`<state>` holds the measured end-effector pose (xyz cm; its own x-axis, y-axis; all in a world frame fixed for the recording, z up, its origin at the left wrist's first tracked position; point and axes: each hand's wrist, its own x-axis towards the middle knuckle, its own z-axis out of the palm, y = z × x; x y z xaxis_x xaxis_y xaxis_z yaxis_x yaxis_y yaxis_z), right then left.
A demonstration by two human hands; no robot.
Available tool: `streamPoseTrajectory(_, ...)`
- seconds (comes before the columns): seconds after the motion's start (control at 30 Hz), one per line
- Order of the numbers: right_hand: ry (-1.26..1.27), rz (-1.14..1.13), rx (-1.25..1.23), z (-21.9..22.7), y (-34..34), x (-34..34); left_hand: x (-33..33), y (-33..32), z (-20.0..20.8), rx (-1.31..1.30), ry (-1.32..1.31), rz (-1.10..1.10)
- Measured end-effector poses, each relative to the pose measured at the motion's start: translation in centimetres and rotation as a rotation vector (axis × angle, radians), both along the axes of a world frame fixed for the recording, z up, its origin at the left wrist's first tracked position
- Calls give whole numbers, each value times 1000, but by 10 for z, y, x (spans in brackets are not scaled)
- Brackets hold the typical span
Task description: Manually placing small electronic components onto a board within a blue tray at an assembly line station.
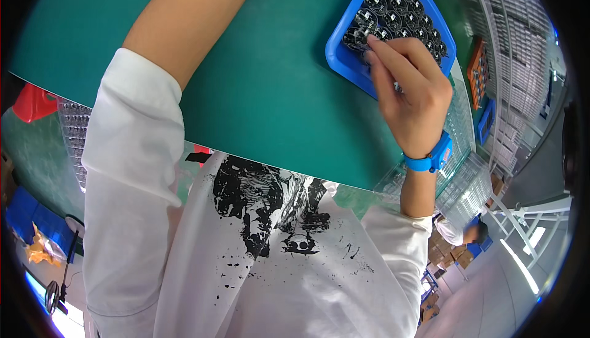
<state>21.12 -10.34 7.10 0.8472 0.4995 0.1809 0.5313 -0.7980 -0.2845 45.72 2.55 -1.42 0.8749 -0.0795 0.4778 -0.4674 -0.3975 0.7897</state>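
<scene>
My right hand (413,86) is over the near left corner of a blue tray (335,48), thumb and index finger pinched on a small round black part with shiny metal bits (356,38). A blue band is around that wrist. Rows of similar round black parts (405,19) fill much of the tray, each with a pale spot on top. My left forearm (190,21) reaches across the table and leaves the picture at the top edge. The left hand itself is out of sight.
The green table (270,98) has its near edge in front of my body. Clear plastic trays (464,181) are stacked at the right, near an orange tray (477,70) with parts. A red container (32,103) stands at the left. Another person (458,232) is in the background.
</scene>
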Motion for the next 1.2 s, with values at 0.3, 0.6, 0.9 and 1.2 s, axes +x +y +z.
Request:
streamPoseTrajectory(0.3, -9, -97, -41, 8, -20, -10, 0, -1, 2, -5, 16, -18)
streamPoseTrajectory(0.6, -26, -61, -79, 13, -15, -16, 2, 0, -1, -14, -10, -13)
streamPoseTrajectory(0.9, -20, -63, -94, 3, -15, -13, 3, 1, 2, -22, -16, -25)
streamPoseTrajectory(1.2, 30, -41, -94, 5, -14, -9, 5, 2, 0, 0, -43, -12)
